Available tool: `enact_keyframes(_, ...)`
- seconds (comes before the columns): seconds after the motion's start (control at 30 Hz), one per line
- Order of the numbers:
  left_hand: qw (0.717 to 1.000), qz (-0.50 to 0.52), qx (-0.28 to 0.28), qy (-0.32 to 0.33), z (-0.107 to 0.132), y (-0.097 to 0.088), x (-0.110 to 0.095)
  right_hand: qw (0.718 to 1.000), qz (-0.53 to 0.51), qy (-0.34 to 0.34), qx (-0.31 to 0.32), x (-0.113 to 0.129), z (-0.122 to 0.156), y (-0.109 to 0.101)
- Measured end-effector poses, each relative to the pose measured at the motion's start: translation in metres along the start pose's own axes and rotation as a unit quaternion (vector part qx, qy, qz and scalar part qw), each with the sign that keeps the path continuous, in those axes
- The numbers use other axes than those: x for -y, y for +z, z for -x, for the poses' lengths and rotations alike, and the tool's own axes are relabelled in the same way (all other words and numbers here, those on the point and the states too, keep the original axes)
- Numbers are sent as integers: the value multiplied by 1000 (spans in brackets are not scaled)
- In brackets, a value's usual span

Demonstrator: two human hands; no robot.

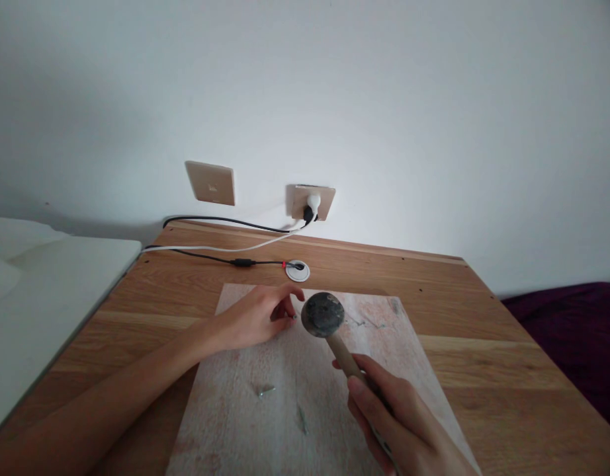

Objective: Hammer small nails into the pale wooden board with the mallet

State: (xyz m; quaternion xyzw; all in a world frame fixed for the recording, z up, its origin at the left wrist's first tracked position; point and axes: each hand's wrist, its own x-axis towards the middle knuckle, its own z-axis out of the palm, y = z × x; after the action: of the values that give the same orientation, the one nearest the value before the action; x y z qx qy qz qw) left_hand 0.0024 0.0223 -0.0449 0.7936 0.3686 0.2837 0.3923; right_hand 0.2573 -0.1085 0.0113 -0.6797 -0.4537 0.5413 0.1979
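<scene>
My right hand (399,413) grips the wooden handle of a hammer (323,315), whose dark round head hangs just above a pale, worn board (315,396) on the table. My left hand (258,316) rests on the board's far part with thumb and fingers pinched together right beside the hammer head. What the pinch holds is too small to see clearly; it may be a nail. A loose nail (266,390) lies on the board nearer me, and another thin dark one (302,418) lies further right.
The board lies on a wooden table (483,344) against a white wall. Black and white cables (225,248) run from a wall socket (311,201) to a round cable grommet (298,270). A white surface (47,284) adjoins on the left, dark purple fabric (577,324) on the right.
</scene>
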Motion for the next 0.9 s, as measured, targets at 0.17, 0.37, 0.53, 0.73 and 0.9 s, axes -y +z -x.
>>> enact_keyframes(0.17,1000,-11,9,10,0,-1,3,993,-1,-38,109,13,-13,4)
enact_keyframes(0.37,1000,3,5,2,1,1,8,993,-18,-37,108,17,-15,8)
enact_keyframes(0.53,1000,14,3,3,-1,0,6,993,-16,-29,111,19,-14,8)
enact_keyframes(0.73,1000,27,-7,4,-1,1,9,992,1,-39,118,19,-15,8)
enact_keyframes(0.9,999,-18,-27,19,-2,-1,7,993,24,-48,103,19,-15,10)
